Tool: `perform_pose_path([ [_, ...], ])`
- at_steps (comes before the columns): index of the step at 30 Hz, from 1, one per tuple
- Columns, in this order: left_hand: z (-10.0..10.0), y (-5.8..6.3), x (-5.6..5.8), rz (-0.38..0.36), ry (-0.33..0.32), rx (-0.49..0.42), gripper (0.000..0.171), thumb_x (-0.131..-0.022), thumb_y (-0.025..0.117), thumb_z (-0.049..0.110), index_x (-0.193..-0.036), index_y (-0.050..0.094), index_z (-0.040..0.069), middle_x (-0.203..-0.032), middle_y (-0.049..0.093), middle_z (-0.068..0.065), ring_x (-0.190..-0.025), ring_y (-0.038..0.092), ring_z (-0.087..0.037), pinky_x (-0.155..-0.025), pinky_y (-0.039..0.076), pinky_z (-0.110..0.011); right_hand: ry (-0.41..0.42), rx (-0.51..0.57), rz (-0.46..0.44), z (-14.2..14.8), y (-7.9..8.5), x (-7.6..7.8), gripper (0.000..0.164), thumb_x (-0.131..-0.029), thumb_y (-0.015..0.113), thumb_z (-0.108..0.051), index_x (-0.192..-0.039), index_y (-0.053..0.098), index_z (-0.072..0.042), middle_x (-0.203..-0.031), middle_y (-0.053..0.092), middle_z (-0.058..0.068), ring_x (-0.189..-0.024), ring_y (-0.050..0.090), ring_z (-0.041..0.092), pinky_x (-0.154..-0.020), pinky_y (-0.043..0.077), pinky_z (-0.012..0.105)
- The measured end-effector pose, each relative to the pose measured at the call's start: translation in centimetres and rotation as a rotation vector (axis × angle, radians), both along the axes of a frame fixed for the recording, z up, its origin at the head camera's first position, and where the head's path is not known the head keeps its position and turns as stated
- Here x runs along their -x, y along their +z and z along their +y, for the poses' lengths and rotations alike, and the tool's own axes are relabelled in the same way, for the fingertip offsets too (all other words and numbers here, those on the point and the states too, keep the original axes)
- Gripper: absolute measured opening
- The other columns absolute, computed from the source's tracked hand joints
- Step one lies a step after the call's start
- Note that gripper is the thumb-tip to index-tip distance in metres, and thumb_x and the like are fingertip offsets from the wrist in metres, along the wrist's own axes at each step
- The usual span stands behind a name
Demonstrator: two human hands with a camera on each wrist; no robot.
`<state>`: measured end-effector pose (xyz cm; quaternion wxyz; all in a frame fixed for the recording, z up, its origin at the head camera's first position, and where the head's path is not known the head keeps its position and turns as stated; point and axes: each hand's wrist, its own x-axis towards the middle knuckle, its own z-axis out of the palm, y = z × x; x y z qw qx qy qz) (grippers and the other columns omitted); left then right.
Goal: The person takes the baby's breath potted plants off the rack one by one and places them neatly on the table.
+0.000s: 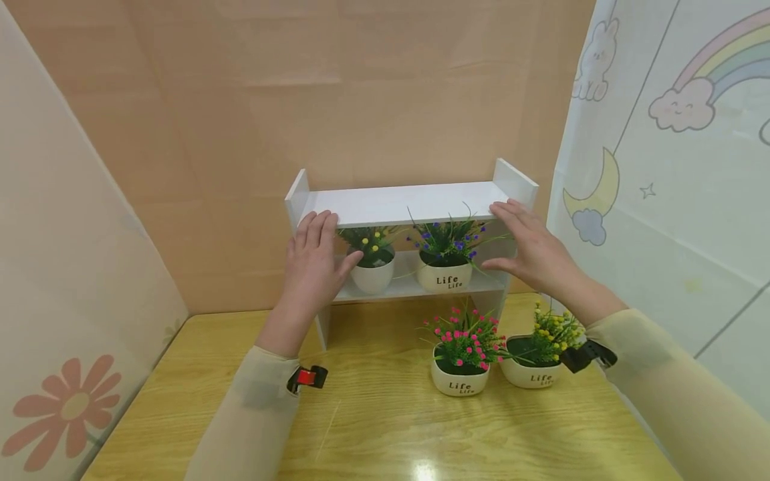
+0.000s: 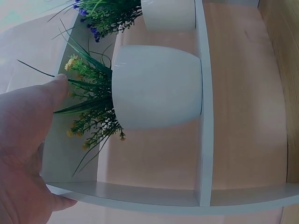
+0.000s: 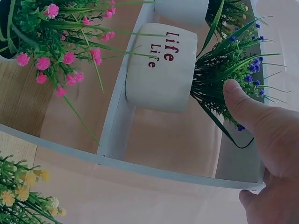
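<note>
A white two-tier shelf (image 1: 402,202) stands on the wooden table, and both hands touch its upper front corners. My left hand (image 1: 309,270) rests its fingers at the left corner, thumb held apart in front. At the right corner, the fingertips of my right hand (image 1: 537,257) lie on the top board, its thumb spread beside the blue flowers. On the middle board sit a white pot with yellow flowers (image 2: 156,86) and a white "Life" pot with blue-purple flowers (image 3: 161,67). Neither hand holds a pot.
In front of the shelf's right side, a "Life" pot with pink flowers (image 1: 460,382) stands on the table (image 1: 373,427). Beside it, under the right forearm, is another "Life" pot with yellow flowers (image 1: 535,373). Brown backing and printed white side panels enclose the table.
</note>
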<state>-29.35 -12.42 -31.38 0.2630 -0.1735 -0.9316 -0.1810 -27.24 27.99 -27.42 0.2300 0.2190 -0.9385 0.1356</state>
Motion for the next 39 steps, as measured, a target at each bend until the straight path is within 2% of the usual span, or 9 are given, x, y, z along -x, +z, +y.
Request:
perform_pose_path([
  [5, -0.2, 0.2, -0.2, 0.003, -0.009, -0.005, 0.088, -0.106, 0.074, 0.050, -0.169, 0.029, 0.008, -0.174, 0.029, -0.014, -0.166, 0.012, -0.037, -0.129, 0.022, -0.068, 0.010, -0.001, 0.035, 0.1, -0.2, 0.1, 0.110, -0.079, 0.103, -0.021, -0.167, 0.040, -0.001, -0.171, 0.039, 0.022, -0.163, 0.026, 0.044, -0.125, 0.031, 0.068],
  [9, -0.4, 0.0, -0.5, 0.022, -0.040, -0.034, 0.093, -0.104, 0.077, 0.047, -0.171, 0.027, 0.005, -0.176, 0.027, -0.016, -0.169, 0.008, -0.036, -0.130, 0.019, -0.068, 0.035, -0.002, 0.061, 0.3, -0.5, 0.2, 0.112, -0.076, 0.104, -0.020, -0.166, 0.039, 0.000, -0.169, 0.039, 0.023, -0.159, 0.030, 0.047, -0.124, 0.033, 0.068],
  [15, -0.7, -0.8, -1.4, 0.050, -0.095, -0.108, 0.100, -0.101, 0.083, 0.040, -0.173, 0.024, 0.003, -0.182, 0.018, -0.015, -0.170, 0.002, -0.033, -0.131, 0.015, -0.067, 0.060, -0.006, 0.078, 0.8, -1.0, 0.6, 0.115, -0.075, 0.105, -0.018, -0.167, 0.037, 0.000, -0.169, 0.037, 0.023, -0.158, 0.029, 0.048, -0.123, 0.033, 0.070],
  [20, -0.6, -1.8, -2.5, 0.059, -0.107, -0.164, 0.108, -0.098, 0.088, 0.037, -0.175, 0.019, 0.005, -0.184, 0.011, -0.012, -0.170, -0.001, -0.033, -0.131, 0.013, -0.069, 0.080, -0.007, 0.088, 0.9, -1.1, 0.8, 0.116, -0.074, 0.105, -0.018, -0.167, 0.037, 0.000, -0.170, 0.037, 0.023, -0.159, 0.028, 0.048, -0.124, 0.031, 0.069],
  [27, 0.0, -3.1, -3.9, 0.095, -0.131, -0.228, 0.116, -0.094, 0.092, 0.035, -0.176, 0.013, 0.007, -0.184, 0.010, -0.014, -0.170, 0.001, -0.035, -0.131, 0.016, -0.069, 0.079, 0.004, 0.100, 0.7, -1.3, 0.7, 0.119, -0.073, 0.105, -0.020, -0.168, 0.035, -0.001, -0.169, 0.037, 0.024, -0.158, 0.029, 0.049, -0.123, 0.032, 0.070],
  [33, 0.6, -3.9, -4.9, 0.061, -0.133, -0.300, 0.122, -0.095, 0.091, 0.036, -0.178, 0.004, 0.011, -0.185, 0.006, -0.013, -0.170, 0.004, -0.034, -0.131, 0.019, -0.064, 0.090, 0.005, 0.112, 0.8, -1.4, 0.7, 0.119, -0.074, 0.105, -0.019, -0.168, 0.035, -0.002, -0.169, 0.036, 0.023, -0.159, 0.028, 0.048, -0.123, 0.032, 0.071],
  [39, 1.2, -4.9, -5.4, 0.034, -0.142, -0.366, 0.123, -0.096, 0.091, 0.033, -0.177, 0.003, 0.010, -0.185, 0.003, -0.012, -0.167, 0.018, -0.041, -0.127, 0.031, -0.065, 0.095, -0.002, 0.133, 1.0, -1.6, 1.0, 0.120, -0.072, 0.106, -0.019, -0.167, 0.036, 0.000, -0.168, 0.037, 0.023, -0.157, 0.029, 0.048, -0.122, 0.034, 0.071],
])
